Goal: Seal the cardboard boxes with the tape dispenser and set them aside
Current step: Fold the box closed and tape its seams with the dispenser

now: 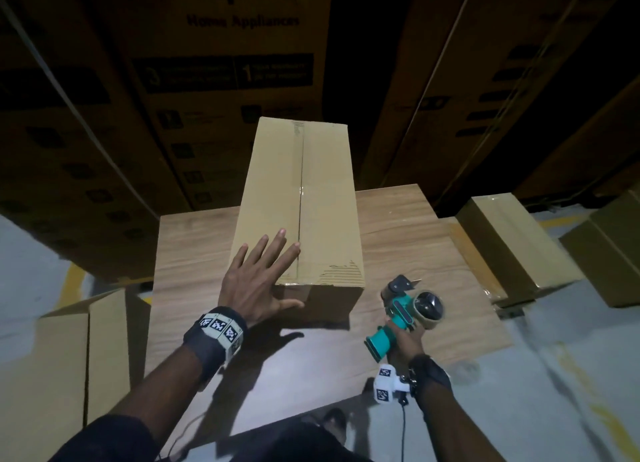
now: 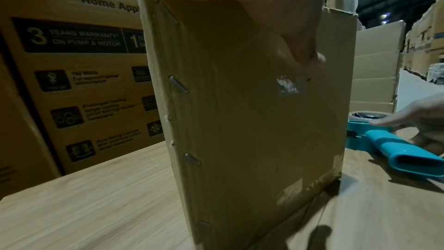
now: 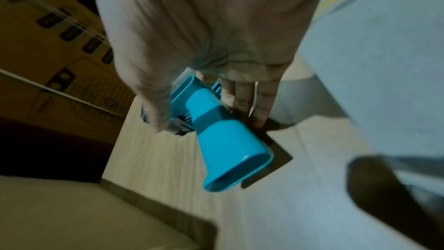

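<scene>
In the middle of the frame, a tall cardboard box (image 1: 298, 201) stands on the wooden counter (image 1: 398, 239). The left hand (image 1: 258, 281) lies on its near top corner, fingers spread flat. At lower right, the right hand (image 1: 403, 337) has its fingers clamped on the teal tape dispenser (image 1: 401, 314).

The cardboard box (image 1: 298, 201) in front of me is long, plain and brown, lying flat on the wooden table (image 1: 398, 226) with its far end jutting past the table's far edge. Its top flaps are closed, and clear tape runs along the centre seam. The near right corner of the top is scuffed, its paper skin torn away. Staples line one edge of the near end face. The tape dispenser (image 1: 401, 314) is teal with a flared handle and carries a roll of tape; it sits just right of the box's near end, handle pointing toward me.
</scene>
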{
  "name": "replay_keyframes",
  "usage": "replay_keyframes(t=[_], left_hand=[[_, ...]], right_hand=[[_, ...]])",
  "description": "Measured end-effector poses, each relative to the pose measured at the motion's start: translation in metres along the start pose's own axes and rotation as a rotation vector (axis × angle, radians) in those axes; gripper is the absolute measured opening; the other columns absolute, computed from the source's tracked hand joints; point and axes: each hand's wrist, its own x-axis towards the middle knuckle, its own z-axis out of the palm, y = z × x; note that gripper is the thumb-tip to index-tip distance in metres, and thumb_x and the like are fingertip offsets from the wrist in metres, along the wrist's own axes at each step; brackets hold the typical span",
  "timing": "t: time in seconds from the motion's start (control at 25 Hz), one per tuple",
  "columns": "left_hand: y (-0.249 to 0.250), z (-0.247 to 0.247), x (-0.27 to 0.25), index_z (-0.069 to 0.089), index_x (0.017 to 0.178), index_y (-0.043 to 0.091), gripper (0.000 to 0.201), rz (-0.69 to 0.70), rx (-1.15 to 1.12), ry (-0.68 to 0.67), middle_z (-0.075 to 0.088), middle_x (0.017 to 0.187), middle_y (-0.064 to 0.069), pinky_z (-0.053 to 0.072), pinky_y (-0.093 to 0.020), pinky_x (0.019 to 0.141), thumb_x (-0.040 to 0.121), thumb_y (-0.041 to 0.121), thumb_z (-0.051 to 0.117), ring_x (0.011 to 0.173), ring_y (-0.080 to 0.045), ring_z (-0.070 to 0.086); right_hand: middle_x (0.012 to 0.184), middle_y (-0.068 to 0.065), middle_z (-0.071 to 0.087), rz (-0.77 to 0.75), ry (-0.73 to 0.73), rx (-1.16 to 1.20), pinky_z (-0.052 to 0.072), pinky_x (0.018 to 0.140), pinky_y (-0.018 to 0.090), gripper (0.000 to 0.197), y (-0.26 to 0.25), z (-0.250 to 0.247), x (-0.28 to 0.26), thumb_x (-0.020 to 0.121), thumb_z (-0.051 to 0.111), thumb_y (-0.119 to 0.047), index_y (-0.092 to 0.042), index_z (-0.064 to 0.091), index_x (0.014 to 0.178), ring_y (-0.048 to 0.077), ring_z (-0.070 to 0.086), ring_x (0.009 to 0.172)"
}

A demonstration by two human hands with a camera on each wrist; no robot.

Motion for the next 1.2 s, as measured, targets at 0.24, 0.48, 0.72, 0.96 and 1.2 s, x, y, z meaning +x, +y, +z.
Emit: replay_keyframes(t=[0.24, 0.48, 0.72, 0.96, 1.2], left_hand=[[0.001, -0.020, -0.004, 0.026, 0.160, 0.038, 0.106, -0.070, -0.282, -0.004, 0.016, 0.169, 0.007, 0.021, -0.051, 0.125, 0.074, 0.099, 0.036, 0.153, -0.015, 0.021], [0.015, -0.085, 0.002, 0.069, 0.125, 0.028, 0.033, -0.433, -1.328, 0.021, 0.073, 0.121, 0.003, 0.060, -0.029, 0.088, 0.097, 0.044, 0.059, 0.113, -0.017, 0.070], [0.046, -0.127, 0.005, 0.058, 0.139, 0.018, 0.085, -0.484, -1.759, -0.303, 0.067, 0.136, -0.002, 0.048, -0.039, 0.112, 0.086, 0.080, 0.035, 0.121, -0.017, 0.067], [0.046, -0.106, -0.018, 0.059, 0.135, 0.003, 0.093, -0.750, -2.128, -0.347, 0.071, 0.123, -0.019, 0.056, -0.044, 0.100, 0.087, 0.081, 0.047, 0.107, -0.027, 0.073], [0.042, -0.083, -0.041, 0.056, 0.130, -0.009, 0.037, -1.068, -2.298, -0.259, 0.075, 0.085, -0.023, 0.062, -0.031, 0.052, 0.097, 0.008, 0.058, 0.061, -0.023, 0.075]], right_hand=[[0.087, 0.019, 0.058, 0.006, 0.113, 0.095, 0.054, 0.045, 0.033, 0.049, -0.034, 0.013, -0.009, 0.090, 0.057, 0.001, -0.005, 0.044, 0.137, 0.029, 0.058, 0.061], [0.100, -0.009, 0.064, -0.643, -0.057, -0.231, 0.053, 0.061, 0.029, 0.051, -0.101, 0.025, -0.129, 0.095, 0.064, -0.002, -0.033, 0.044, 0.130, 0.012, 0.065, 0.074], [0.093, -0.002, 0.067, -1.521, -0.113, -0.905, 0.048, 0.058, 0.013, 0.043, -0.105, 0.041, -0.173, 0.084, 0.072, -0.016, -0.024, 0.051, 0.121, 0.005, 0.059, 0.070], [0.094, 0.007, 0.070, -1.609, -0.171, -1.079, 0.045, 0.052, 0.016, 0.040, -0.088, 0.056, -0.184, 0.080, 0.057, -0.025, -0.017, 0.051, 0.119, 0.013, 0.058, 0.057], [0.087, 0.003, 0.066, -1.658, -0.281, -1.111, 0.028, 0.053, 0.016, 0.036, -0.073, 0.067, -0.193, 0.079, 0.057, -0.025, -0.019, 0.053, 0.114, 0.015, 0.055, 0.062]])
